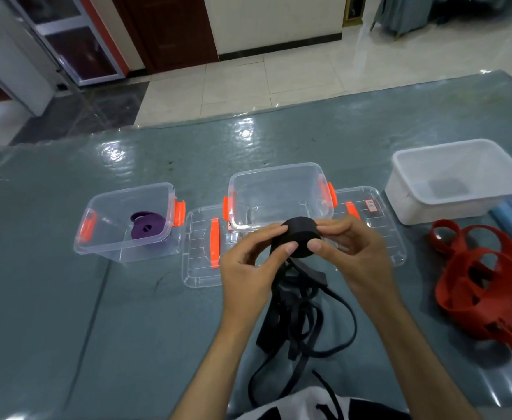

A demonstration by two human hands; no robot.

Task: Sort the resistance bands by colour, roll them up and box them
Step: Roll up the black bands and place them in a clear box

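Black rubber wound into a tight roll sits between both hands just above the tabletop's middle. The left hand pinches it with curled fingers, thumb on the near face; the right hand grips the other side the same way. Part of the roll is hidden behind the fingertips. From it the loose black bands trail down in a tangle toward the near edge, where their ends are cut off by the person's shirt. Behind the hands stands an open clear box with orange clasps, flanked by two clear lids, partly covered. Toward the left edge another clear box holds a rolled purple band. Toward the right edge lie red bands in a heap, cut off by the frame, near a white tub.
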